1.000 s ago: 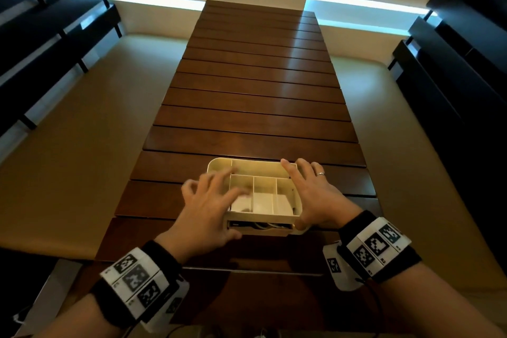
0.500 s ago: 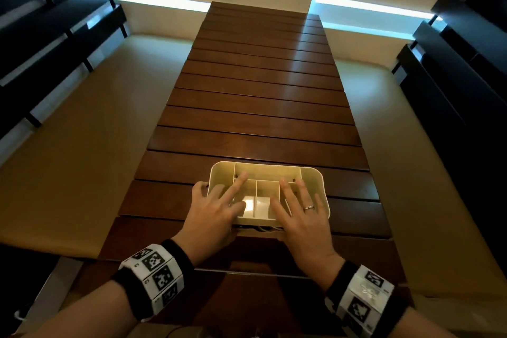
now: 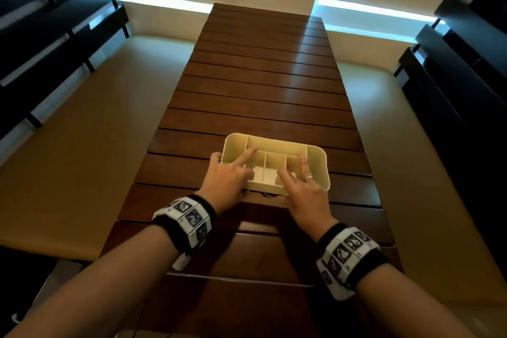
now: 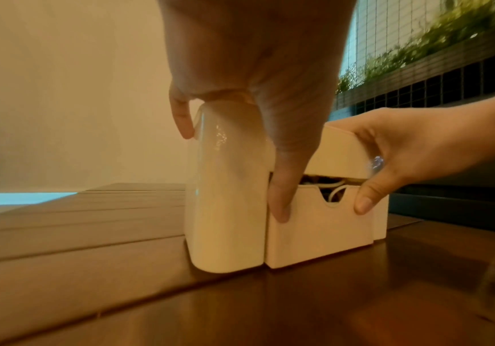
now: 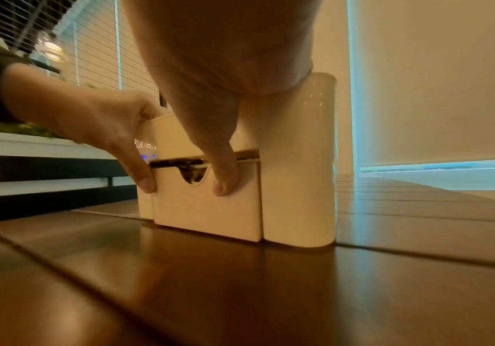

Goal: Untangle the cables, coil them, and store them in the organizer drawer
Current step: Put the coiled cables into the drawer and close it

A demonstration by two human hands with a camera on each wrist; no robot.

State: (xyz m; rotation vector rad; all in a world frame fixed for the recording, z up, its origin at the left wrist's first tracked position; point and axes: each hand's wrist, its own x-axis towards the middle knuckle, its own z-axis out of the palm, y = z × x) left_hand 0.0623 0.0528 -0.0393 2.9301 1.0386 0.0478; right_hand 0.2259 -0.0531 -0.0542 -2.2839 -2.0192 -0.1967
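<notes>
A cream organizer point(image 3: 318, 156) with open top compartments stands on the slatted wooden table point(image 3: 260, 96). My left hand point(image 3: 227, 173) lies over its near left corner and my right hand point(image 3: 301, 189) over its near right part, fingers on top. Both thumbs press the drawer front point(image 4: 317, 229): the left thumb point(image 4: 282, 199) at one end, the right thumb point(image 4: 364, 201) at the other. The drawer point(image 5: 208, 210) stands almost flush with the body. White and dark cables point(image 4: 333, 194) show through its notch and top slit point(image 5: 193, 175).
Tan cushioned benches point(image 3: 82, 145) run along both long sides of the table, with dark slatted backrests point(image 3: 41, 44) behind them. Bare tabletop stretches beyond the organizer to the far wall.
Both hands have shifted from the organizer's sides onto its near edge, with the thumbs down on the drawer front. Less of the drawer sticks out than a second ago.
</notes>
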